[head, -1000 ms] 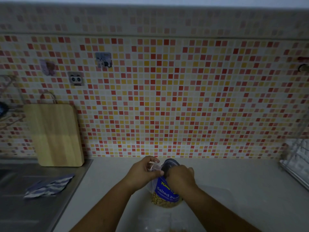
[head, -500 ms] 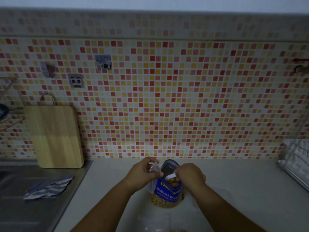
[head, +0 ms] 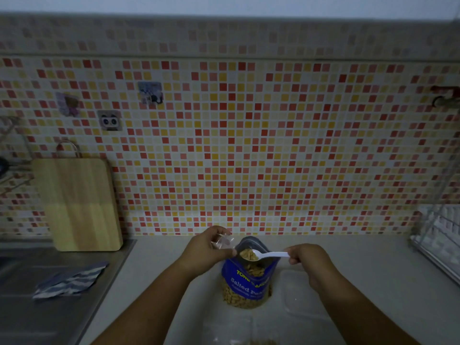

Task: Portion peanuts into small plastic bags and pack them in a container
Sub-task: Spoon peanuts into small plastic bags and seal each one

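A blue bag of salted peanuts (head: 245,287) stands open on the counter in front of me. My right hand (head: 307,257) grips the handle of a white plastic spoon (head: 267,255). Its bowl, heaped with peanuts, hovers just above the bag's mouth. My left hand (head: 205,250) holds a small clear plastic bag (head: 224,241) up beside the spoon's tip. A clear plastic container (head: 298,292) lies on the counter right of the peanut bag, under my right forearm. Its inside is hard to make out in the dim light.
A wooden cutting board (head: 79,205) leans on the tiled wall at left. A steel sink surface (head: 37,314) with a striped cloth (head: 72,280) lies left. A dish rack (head: 440,240) sits at the right edge. Clear plastic (head: 229,327) lies near the front edge.
My right hand has drawn the spoon out of the peanut bag and moved right, with a heap of peanuts now showing. My left hand still holds the small bag in place.
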